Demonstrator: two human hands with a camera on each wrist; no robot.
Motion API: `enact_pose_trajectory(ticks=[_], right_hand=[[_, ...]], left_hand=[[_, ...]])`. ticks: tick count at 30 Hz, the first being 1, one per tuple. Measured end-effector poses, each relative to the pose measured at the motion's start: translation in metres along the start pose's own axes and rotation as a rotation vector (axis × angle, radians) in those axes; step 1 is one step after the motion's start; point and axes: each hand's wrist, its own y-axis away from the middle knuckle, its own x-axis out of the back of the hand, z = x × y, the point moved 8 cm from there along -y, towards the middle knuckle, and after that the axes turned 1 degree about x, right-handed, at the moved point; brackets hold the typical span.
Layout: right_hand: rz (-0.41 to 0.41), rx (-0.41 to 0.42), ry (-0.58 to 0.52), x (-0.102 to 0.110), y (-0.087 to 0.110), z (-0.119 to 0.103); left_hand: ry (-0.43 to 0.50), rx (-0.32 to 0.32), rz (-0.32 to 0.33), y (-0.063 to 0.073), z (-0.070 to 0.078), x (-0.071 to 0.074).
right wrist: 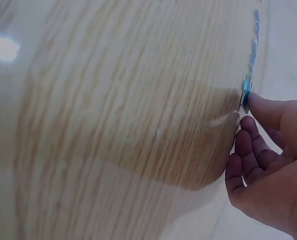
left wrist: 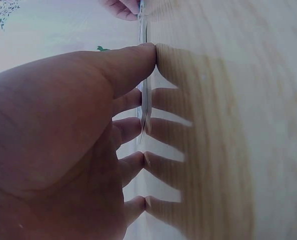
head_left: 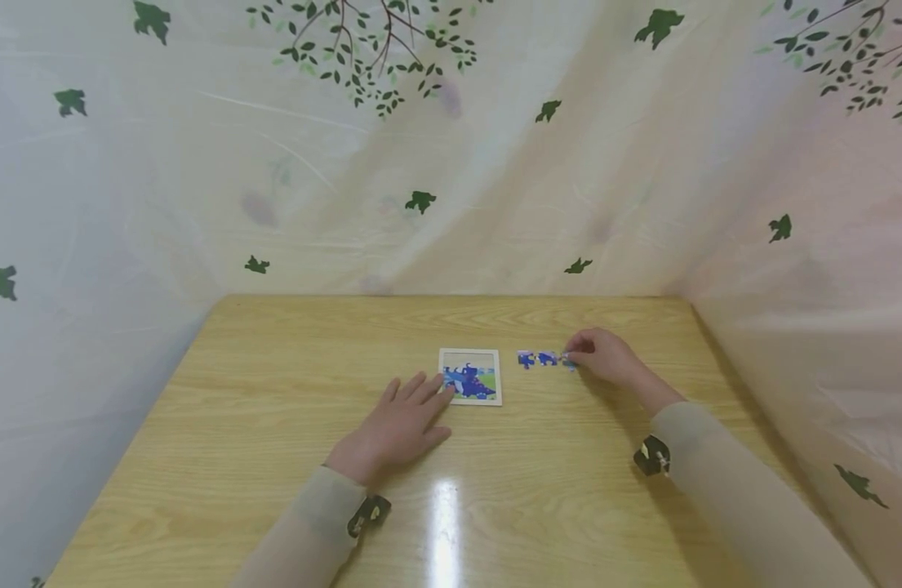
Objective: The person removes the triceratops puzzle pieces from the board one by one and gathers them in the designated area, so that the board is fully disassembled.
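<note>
A small square jigsaw puzzle in a white frame (head_left: pixel 499 382) lies on the table, its blue dinosaur picture (head_left: pixel 471 382) partly filled in and its upper part bare. My left hand (head_left: pixel 399 426) is spread flat, fingertips over the frame's left edge and on the wood beside it. To the right of the frame, my right hand (head_left: pixel 605 356) pinches a puzzle piece (right wrist: pixel 246 92) at the table surface, the thumb against it and the other fingers curled. Two more blue pieces, one (head_left: pixel 526 359) nearer the frame and one (head_left: pixel 547 358) nearer my right hand, lie in a row.
The wooden table (head_left: pixel 311 343) reaches back to a pale curtain (head_left: pixel 480 245) printed with leaves and branches. More of this cloth hangs at the left and right sides. Dark wrist devices sit at both sleeves (head_left: pixel 744 490). A bright reflection shows on the near tabletop.
</note>
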Motion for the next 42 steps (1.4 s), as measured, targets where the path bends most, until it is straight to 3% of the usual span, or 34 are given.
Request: enact_pose_trajectory(ticks=[31, 42], right_hand=[[-0.007, 0.0, 0.033, -0.004, -0.0029, 0.0046], [0.027, -0.009, 0.016, -0.0009, -0.004, 0.0055]], left_hand=[[-0.001, 0.001, 0.008, -0.0011, -0.0007, -0.0009], [0.004, 0.0, 0.007, -0.0015, -0.0017, -0.0019]])
